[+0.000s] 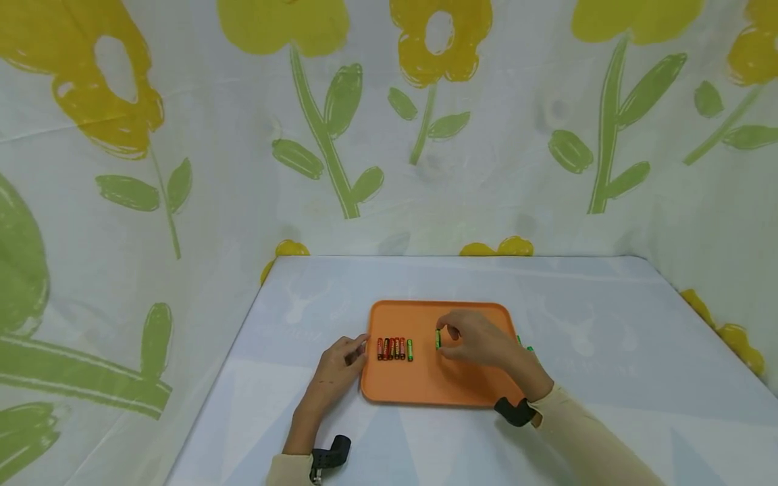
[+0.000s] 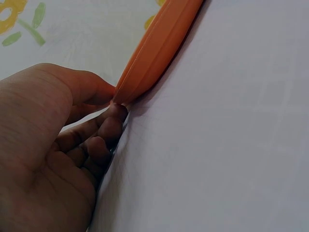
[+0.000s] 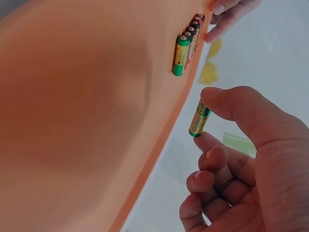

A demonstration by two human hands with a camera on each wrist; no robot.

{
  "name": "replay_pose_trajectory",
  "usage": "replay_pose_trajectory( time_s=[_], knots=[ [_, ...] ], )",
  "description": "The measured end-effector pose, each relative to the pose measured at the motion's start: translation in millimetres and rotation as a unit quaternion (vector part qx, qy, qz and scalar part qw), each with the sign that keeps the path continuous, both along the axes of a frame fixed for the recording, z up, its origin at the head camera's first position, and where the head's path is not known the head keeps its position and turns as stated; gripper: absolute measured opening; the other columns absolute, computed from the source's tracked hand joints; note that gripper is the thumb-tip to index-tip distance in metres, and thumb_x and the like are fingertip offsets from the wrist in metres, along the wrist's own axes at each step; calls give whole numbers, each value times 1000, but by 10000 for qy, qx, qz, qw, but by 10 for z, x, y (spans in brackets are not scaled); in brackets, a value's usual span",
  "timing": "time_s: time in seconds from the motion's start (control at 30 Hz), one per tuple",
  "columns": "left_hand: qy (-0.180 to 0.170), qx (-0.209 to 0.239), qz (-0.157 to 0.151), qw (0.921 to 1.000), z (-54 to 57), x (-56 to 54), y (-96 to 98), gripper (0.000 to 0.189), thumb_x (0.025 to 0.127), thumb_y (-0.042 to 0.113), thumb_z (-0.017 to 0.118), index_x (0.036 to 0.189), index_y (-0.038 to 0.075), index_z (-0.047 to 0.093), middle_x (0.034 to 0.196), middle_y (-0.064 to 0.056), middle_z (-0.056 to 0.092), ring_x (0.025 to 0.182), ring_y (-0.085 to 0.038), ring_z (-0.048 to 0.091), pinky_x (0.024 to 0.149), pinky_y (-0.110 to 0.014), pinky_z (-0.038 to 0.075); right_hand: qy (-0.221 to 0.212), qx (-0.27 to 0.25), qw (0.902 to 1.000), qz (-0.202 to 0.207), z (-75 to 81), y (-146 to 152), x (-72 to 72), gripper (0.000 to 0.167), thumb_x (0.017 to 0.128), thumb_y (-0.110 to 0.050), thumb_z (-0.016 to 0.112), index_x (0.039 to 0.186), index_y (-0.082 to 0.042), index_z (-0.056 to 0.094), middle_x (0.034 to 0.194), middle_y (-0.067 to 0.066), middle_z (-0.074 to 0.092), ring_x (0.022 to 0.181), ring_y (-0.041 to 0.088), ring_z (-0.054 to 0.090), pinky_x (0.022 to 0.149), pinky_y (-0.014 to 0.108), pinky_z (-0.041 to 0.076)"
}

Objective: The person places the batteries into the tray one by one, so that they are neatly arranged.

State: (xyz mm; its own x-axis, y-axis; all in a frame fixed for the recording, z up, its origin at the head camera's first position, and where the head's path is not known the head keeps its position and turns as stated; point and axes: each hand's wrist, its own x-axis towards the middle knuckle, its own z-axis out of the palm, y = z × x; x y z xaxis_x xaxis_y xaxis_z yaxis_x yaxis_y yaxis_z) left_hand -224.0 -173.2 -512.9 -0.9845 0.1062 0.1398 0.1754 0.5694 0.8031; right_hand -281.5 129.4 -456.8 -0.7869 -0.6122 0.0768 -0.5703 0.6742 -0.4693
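Note:
My right hand (image 1: pixel 480 341) is over the orange tray (image 1: pixel 437 310), pinching a green battery (image 3: pixel 201 118) end to end between thumb and index finger. The other fingers curl beside it, holding nothing. Several red and black batteries (image 1: pixel 391 349) lie side by side in a row on the left part of the tray. At the right end of that row lies another green battery (image 1: pixel 410 350), parallel to them. My left hand (image 1: pixel 337 364) pinches the tray's left rim, the thumb above and a fingertip just beneath, as the left wrist view shows.
Past the tray's right edge, more green pieces (image 1: pixel 530 349) show on the table, partly behind my right forearm. The pale patterned table (image 1: pixel 595 324) extends around the tray. A flower-print curtain (image 1: pixel 462 202) stands behind it and at both sides.

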Motion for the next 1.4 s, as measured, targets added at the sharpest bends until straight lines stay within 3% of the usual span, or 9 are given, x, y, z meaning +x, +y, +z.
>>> replay_pose_trajectory(
  time_s=[0.43, 0.77, 1.17, 1.4],
  knots=[
    [26, 127, -14, 9999, 23, 23, 7, 40, 97, 7, 66, 137, 4, 62, 94, 2, 57, 82, -13, 49, 70, -25, 44, -294, 19, 9995, 67, -90, -176, -33, 30, 84, -20, 81, 109, -8, 69, 73, -3, 45, 70, 12, 43, 61, 28, 36],
    [-103, 62, 20, 9999, 0, 4, 3, 42, 97, 9, 66, 139, 6, 61, 95, 4, 56, 83, -12, 50, 71, -25, 45, -204, 123, 9995, 195, -173, -304, -78, 34, 83, -23, 82, 110, -8, 68, 78, -4, 49, 74, 13, 45, 63, 29, 38],
    [72, -90, -3, 9999, -3, 0, 2, 41, 97, 9, 65, 138, 5, 61, 94, 3, 56, 81, -12, 49, 69, -26, 45, -257, 167, 9992, 275, -211, -393, -105, 35, 82, -21, 83, 110, -7, 69, 85, -4, 55, 77, 14, 47, 65, 30, 41],
    [0, 19, -24, 10000, 5, -5, 2, 41, 97, 8, 65, 138, 5, 61, 96, 2, 56, 82, -13, 49, 71, -26, 45, -296, 265, 9991, 172, -244, -435, -110, 39, 80, -21, 86, 112, -7, 69, 87, -5, 56, 79, 14, 49, 68, 30, 44]
  ],
)
